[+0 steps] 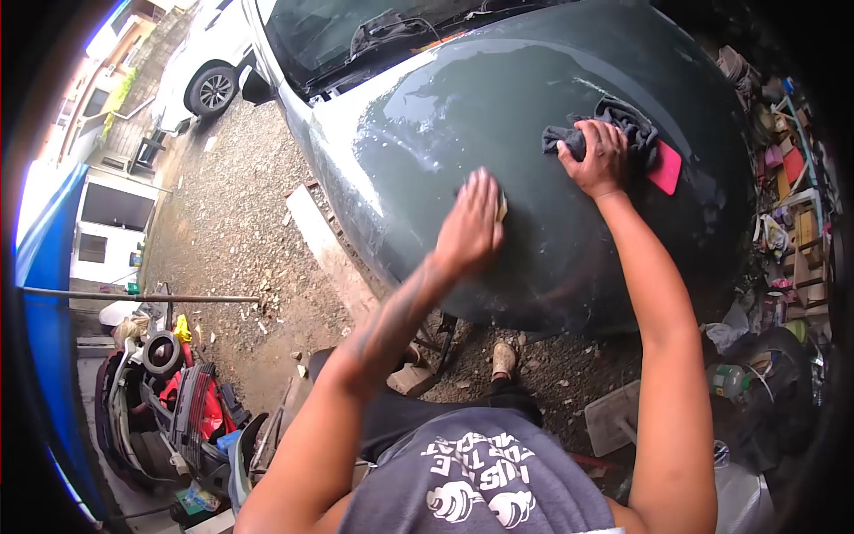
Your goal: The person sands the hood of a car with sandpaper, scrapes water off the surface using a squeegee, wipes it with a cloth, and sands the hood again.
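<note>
My left hand (pixel 474 221) lies pressed on the dark green car hood (pixel 525 267), slightly blurred, fingers together. Under it a thin yellowish pad (pixel 503 208) shows at the edge; most of it is hidden by the hand. Farther right on the hood, my right hand (pixel 598 158) is closed on a bunched dark grey cloth (pixel 633 125), with the thumb spread to the left. A flat pink piece (pixel 665 169) pokes out beside the cloth, near the right wrist. Wet-looking, shiny patches cover the hood around both hands.
A wooden plank (pixel 325 245) lies on the gravel left of the car. Car parts and a tire (pixel 162 354) are piled at lower left. Cluttered shelves (pixel 805 231) stand to the right. A white car (pixel 200 71) is parked behind.
</note>
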Demonstrator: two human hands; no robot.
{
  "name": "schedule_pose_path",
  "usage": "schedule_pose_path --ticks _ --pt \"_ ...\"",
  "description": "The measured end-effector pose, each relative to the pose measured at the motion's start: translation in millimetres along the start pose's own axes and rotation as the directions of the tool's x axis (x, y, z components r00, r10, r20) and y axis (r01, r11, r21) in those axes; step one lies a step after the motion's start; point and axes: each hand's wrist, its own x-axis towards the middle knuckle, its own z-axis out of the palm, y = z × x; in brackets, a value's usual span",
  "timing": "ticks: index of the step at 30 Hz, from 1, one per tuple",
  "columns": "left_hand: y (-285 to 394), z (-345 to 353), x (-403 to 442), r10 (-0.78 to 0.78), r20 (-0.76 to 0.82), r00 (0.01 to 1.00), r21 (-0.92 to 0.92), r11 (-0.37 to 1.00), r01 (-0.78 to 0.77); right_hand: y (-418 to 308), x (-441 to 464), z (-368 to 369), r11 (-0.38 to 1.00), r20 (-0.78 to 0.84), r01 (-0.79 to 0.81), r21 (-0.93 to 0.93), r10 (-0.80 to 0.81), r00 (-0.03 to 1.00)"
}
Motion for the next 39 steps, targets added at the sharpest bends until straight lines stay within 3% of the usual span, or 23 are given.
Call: schedule_pose_path --ticks 3,7,10,12,14,18,19,22,24,28,30,32,34,35,36,37,38,39 --pt "9.9 -6.2 -20.6 0.036 0.117 0.992 -0.087 0.996 -0.026 0.9 0.8 0.3 1.0 0.002 0.003 0.005 -0.003 1.0" --pt "-33.8 -3.7 64.6 -0.078 -0.204 0.976 -0.051 0.996 0.069 0.8 4.0 -0.5 0.999 0.003 -0.001 0.036 0.001 1.0" --pt "1.7 7.4 30.2 -0.033 -0.132 0.991 0.051 0.998 0.04 0.9 3.5 -0.3 0.999 0.0 -0.011 0.039 0.011 1.0" --pt "39.2 6.9 -21.9 0.039 -0.009 0.999 -0.136 0.99 -0.04 2.6 0.1 3.2 1.0 -0.024 0.007 0.025 -0.006 1.0" --pt "28.6 -3.6 -10.1 0.041 0.012 0.999 -0.229 0.973 -0.037 1.1 0.6 0.1 1.0 0.025 -0.017 0.025 0.017 1.0" --pt "-5.9 -4.9 64.2 -0.034 -0.183 0.983 -0.212 0.977 -0.006 -0.3 3.0 1.5 1.0 0.01 -0.005 0.027 0.005 1.0" --pt "1.8 -1.3 57.0 -0.004 -0.223 0.975 -0.102 0.995 -0.019 -0.5 1.2 -0.1 1.0 0.02 -0.015 0.027 0.014 1.0" --pt "41.0 6.6 -14.4 0.179 0.036 0.983 -0.128 0.977 -0.173 1.2 0.7 2.3 1.0 -0.008 0.002 0.007 -0.002 1.0" --pt "42.0 -4.6 -26.3 0.209 0.054 0.976 -0.196 0.961 -0.195 1.0 -2.4 1.2 1.0 0.02 -0.001 0.01 0.001 1.0" --pt "-0.2 -0.6 49.4 0.043 -0.167 0.985 -0.177 0.982 -0.073 1.7 4.5 4.4 1.0 -0.025 0.022 0.02 -0.022 0.999" --pt "19.4 11.5 41.2 -0.004 -0.21 0.978 -0.062 0.998 -0.009 1.2 0.5 1.8 1.0 0.004 0.003 0.017 -0.003 1.0" --pt "46.1 17.1 -3.7 0.085 -0.05 0.995 -0.136 0.986 -0.092 3.5 4.1 3.3 1.0 0.0 0.003 0.003 -0.003 1.0" --pt "58.4 5.5 -33.7 0.144 0.015 0.989 -0.235 0.962 -0.136 3.0 0.7 2.9 1.0 0.004 0.021 0.011 -0.021 1.0" --pt "51.0 -0.2 -30.0 0.114 -0.014 0.993 -0.417 0.902 -0.109 2.1 1.1 1.2 0.998 0.117 -0.051 0.032 0.047 0.992" --pt "41.8 -7.9 -23.5 0.078 -0.048 0.996 -0.588 0.804 -0.091 -3.3 0.3 0.2 0.999 0.113 -0.019 0.032 0.016 0.994" --pt "38.0 -34.6 -20.3 -0.03 0.184 0.982 -0.649 0.747 0.145 -6.9 -0.6 -2.1 0.998 0.143 -0.061 -0.01 0.062 0.988" --pt "33.8 -63.7 -19.1 -0.105 0.409 0.907 -0.652 0.661 0.371 -8.9 -0.2 -2.3 0.993 0.163 -0.102 -0.056 0.11 0.981" --pt "30.8 -59.4 -30.1 -0.153 0.31 0.939 -0.803 0.486 0.344 -12.8 -9.7 1.1 0.991 0.12 -0.133 0.004 0.131 0.984"
